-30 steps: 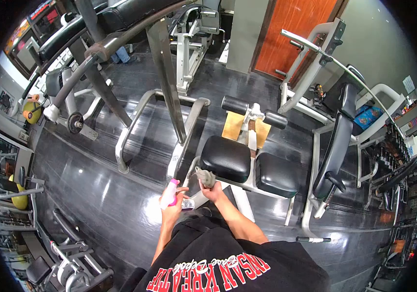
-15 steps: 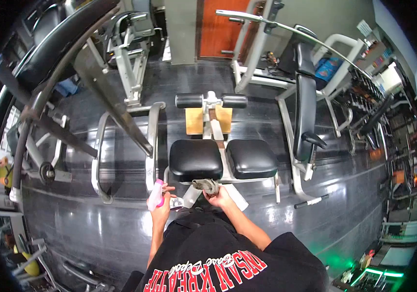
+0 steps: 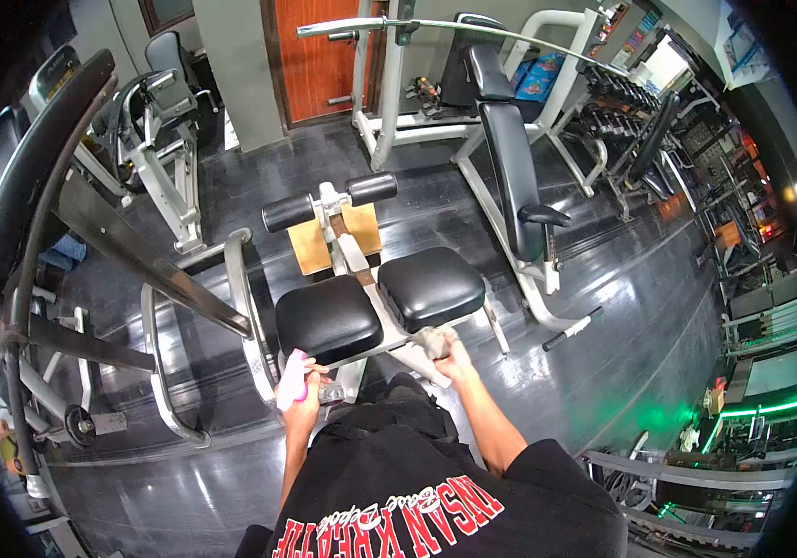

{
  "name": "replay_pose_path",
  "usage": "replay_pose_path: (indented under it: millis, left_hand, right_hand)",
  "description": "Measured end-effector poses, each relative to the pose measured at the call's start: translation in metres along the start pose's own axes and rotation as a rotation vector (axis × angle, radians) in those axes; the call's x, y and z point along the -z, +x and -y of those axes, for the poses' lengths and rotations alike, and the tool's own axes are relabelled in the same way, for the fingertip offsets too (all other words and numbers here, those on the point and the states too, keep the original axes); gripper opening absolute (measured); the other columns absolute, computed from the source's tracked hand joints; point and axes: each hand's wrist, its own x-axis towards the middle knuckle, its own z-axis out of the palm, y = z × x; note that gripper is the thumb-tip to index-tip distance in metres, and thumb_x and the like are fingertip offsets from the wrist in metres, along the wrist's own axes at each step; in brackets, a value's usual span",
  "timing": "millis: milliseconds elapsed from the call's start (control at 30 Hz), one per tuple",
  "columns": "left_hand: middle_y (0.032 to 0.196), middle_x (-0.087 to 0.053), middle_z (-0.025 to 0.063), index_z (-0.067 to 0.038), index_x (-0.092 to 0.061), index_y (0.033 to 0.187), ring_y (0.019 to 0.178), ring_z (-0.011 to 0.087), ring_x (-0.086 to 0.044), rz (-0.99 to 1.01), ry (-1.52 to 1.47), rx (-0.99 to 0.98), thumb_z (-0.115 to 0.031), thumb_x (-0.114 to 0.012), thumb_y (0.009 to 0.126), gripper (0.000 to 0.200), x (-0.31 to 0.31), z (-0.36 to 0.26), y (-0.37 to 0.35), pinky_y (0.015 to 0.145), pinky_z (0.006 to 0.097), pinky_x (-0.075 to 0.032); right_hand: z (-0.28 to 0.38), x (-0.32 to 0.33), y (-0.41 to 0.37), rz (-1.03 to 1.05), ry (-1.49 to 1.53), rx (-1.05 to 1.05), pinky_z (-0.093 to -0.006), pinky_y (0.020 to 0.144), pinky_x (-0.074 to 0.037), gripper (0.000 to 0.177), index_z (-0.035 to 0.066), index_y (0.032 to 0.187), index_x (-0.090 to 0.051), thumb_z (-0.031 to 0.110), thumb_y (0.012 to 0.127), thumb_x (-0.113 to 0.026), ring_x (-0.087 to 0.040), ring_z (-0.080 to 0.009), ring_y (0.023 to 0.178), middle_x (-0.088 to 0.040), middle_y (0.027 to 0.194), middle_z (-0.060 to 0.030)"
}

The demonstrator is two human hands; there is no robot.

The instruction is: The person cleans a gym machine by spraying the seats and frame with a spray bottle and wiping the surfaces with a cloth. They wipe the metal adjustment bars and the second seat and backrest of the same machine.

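My left hand is wrapped round a spray bottle with a pink top and a pale body. It is held upright near the front corner of the left black seat pad. My right hand grips a crumpled grey-brown cloth. That cloth overlaps the light metal frame of the bench, just below the front edge of the right black pad.
Two black foam rollers and a wooden board sit at the bench's far end. A machine with bent metal legs stands close on the left. On the right is a padded barbell bench, with a dumbbell rack behind it.
My view has swung to the right, so the bench appears tilted and further left. My right hand has moved the cloth rightward along the bench frame. The bottle stays in my left hand.
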Motion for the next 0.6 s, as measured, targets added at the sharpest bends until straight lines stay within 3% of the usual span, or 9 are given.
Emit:
replay_pose_path:
  millis: [33,133,233,267,333,367,433,567,600]
  left_hand:
    - [0.089,-0.066,0.0147,0.006,-0.054,0.111,0.072,0.0182,-0.064,0.019,0.003,-0.013,0.006,-0.050,0.090,0.021,0.000,-0.001,0.000,0.067,0.0299,-0.055]
    - [0.089,-0.066,0.0151,0.006,-0.055,0.112,0.072,0.0183,-0.064,0.035,0.001,-0.015,0.007,-0.050,0.089,0.023,0.003,0.000,0.000,0.068,0.0308,-0.056]
    - [0.089,-0.066,0.0149,0.005,-0.054,0.113,0.072,0.0184,-0.065,0.051,0.022,-0.019,0.008,-0.050,0.089,0.024,0.006,-0.001,0.000,0.068,0.0317,-0.056]
    - [0.089,-0.065,0.0148,0.005,-0.054,0.113,0.073,0.0185,-0.064,0.059,0.029,-0.031,0.009,-0.049,0.089,0.025,0.006,-0.003,-0.001,0.068,0.0321,-0.056]
    - [0.089,-0.065,0.0145,0.005,-0.054,0.114,0.073,0.0185,-0.065,0.060,0.024,-0.032,0.009,-0.049,0.089,0.026,0.005,-0.007,-0.002,0.068,0.0322,-0.056]
    - [0.089,-0.065,0.0142,0.005,-0.054,0.114,0.073,0.0186,-0.065,0.055,0.016,-0.034,0.009,-0.049,0.089,0.026,0.005,-0.009,-0.001,0.068,0.0323,-0.057]
    - [0.090,-0.064,0.0162,0.006,-0.052,0.112,0.074,0.0211,-0.064,0.069,0.035,-0.062,0.009,-0.048,0.088,0.025,0.007,-0.009,0.001,0.067,0.0332,-0.056]
    - [0.089,-0.065,0.0141,0.006,-0.053,0.115,0.074,0.0191,-0.065,0.079,0.015,-0.084,0.011,-0.048,0.087,0.029,0.010,0.004,0.000,0.068,0.0321,-0.056]
    - [0.089,-0.065,0.0141,0.006,-0.053,0.115,0.074,0.0191,-0.065,0.080,0.013,-0.079,0.011,-0.048,0.087,0.029,0.010,0.004,-0.001,0.068,0.0321,-0.056]
  right_hand:
    - [0.014,0.031,0.031,0.073,0.076,-0.001,-0.0411,0.085,-0.052,0.028,0.004,0.111,-0.055,0.023,0.096,-0.041,-0.063,-0.0259,0.095,-0.064,0.105,-0.0116]
    - [0.051,0.021,0.015,-0.062,0.089,0.296,-0.0393,0.088,-0.051,0.025,0.008,0.115,-0.055,0.024,0.098,-0.044,-0.062,-0.0224,0.097,-0.063,0.108,-0.0078]
    - [0.070,0.022,0.027,-0.067,-0.371,0.668,-0.0381,0.092,-0.047,0.030,0.004,0.124,-0.049,0.017,0.097,-0.048,-0.059,-0.0216,0.106,-0.059,0.118,-0.0107]
    - [0.067,0.022,0.029,-0.069,-0.366,0.667,-0.0381,0.092,-0.047,0.030,0.004,0.124,-0.049,0.017,0.097,-0.048,-0.059,-0.0216,0.106,-0.059,0.118,-0.0107]
    - [0.045,-0.011,0.004,-0.452,-0.895,0.816,-0.0373,0.080,-0.050,0.027,-0.001,0.110,-0.057,0.020,0.094,-0.052,-0.063,-0.0252,0.088,-0.065,0.097,-0.0135]
    - [0.030,-0.010,0.015,-0.587,-0.962,0.965,-0.0415,0.081,-0.048,0.030,-0.003,0.103,-0.060,0.024,0.091,-0.057,-0.063,-0.0325,0.087,-0.065,0.094,-0.0194]
    - [-0.001,0.008,0.040,-0.664,-1.096,0.861,-0.0437,0.083,-0.046,0.035,-0.004,0.103,-0.060,0.028,0.089,-0.059,-0.062,-0.0366,0.092,-0.064,0.100,-0.0241]
    - [-0.083,-0.003,0.002,-0.411,-1.198,0.555,-0.0418,0.087,-0.046,0.041,-0.004,0.107,-0.060,0.032,0.088,-0.061,-0.060,-0.0368,0.102,-0.062,0.107,-0.0273]
    - [-0.103,0.008,0.007,-0.265,-1.304,0.494,-0.0381,0.083,-0.047,0.035,-0.002,0.109,-0.061,0.026,0.090,-0.059,-0.059,-0.0272,0.097,-0.064,0.104,-0.0203]
